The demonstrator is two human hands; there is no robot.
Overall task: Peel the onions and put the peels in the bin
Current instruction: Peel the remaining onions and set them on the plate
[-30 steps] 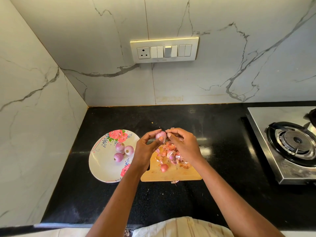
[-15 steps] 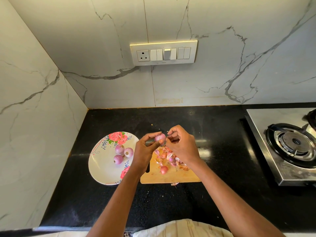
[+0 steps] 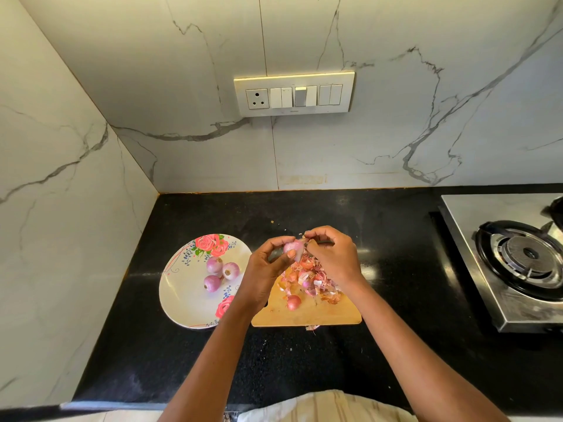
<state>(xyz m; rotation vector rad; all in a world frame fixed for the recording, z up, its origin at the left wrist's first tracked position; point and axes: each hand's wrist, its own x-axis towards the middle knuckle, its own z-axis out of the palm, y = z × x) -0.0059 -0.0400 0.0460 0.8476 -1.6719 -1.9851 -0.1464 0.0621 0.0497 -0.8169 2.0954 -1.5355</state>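
My left hand (image 3: 265, 269) grips a small pink onion (image 3: 291, 248) above the far end of the wooden cutting board (image 3: 335, 315). My right hand (image 3: 332, 260) meets it from the right, its fingertips pinching a loose flap of onion peel (image 3: 301, 252) on the onion's right side. Under both hands a pile of peels (image 3: 310, 277) lies on the board, with one unpeeled onion (image 3: 293, 302) beside it. Three peeled onions (image 3: 219, 272) sit on the floral plate (image 3: 182, 296) to the left. No bin is in view.
The board and plate rest on a black countertop (image 3: 396, 269) in a corner of marble walls. A steel gas stove (image 3: 518, 260) stands at the right edge. A switch panel (image 3: 294, 94) is on the back wall. A scrap of peel (image 3: 311, 327) lies off the board's near edge.
Both hands stayed together over the board, working the same onion. A flap of skin now hangs loose from the onion's right side.
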